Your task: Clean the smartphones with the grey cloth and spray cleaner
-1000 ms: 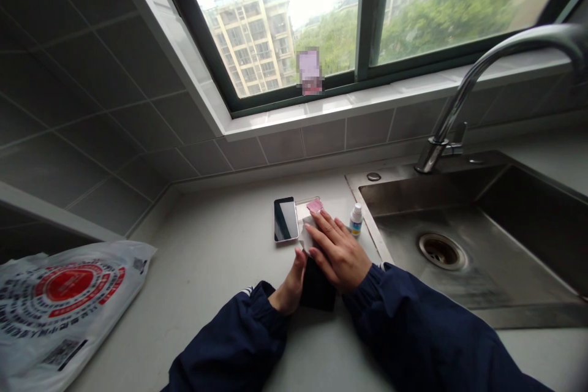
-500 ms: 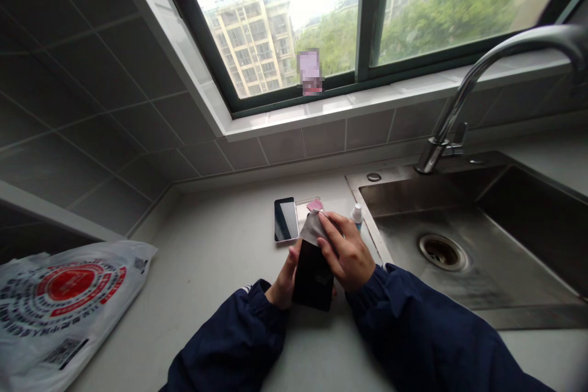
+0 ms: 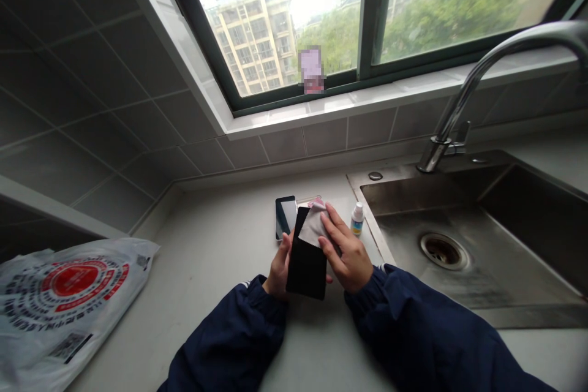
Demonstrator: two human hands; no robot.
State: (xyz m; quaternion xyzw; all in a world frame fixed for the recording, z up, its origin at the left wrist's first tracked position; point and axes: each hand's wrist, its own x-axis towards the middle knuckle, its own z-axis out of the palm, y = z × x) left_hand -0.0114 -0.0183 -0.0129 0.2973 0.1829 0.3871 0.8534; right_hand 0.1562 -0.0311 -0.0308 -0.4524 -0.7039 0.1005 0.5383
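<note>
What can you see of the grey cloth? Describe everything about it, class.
The grey cloth is pale, small and thin, seemingly soft fabric, with zigzag-cut edges. It lies against the upper part of a black, phone-like slab, leaving the slab's lower part uncovered. The fingers of the right hand rest on the cloth's right side, hiding some of it. The left hand holds the slab beneath. Whether the cloth is damp cannot be told.

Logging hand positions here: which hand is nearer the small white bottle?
Right. The right hand, on the gray cloth, is just on the near side of the white bottle; the left hand, holding the black phone, is farther to the left.
</note>
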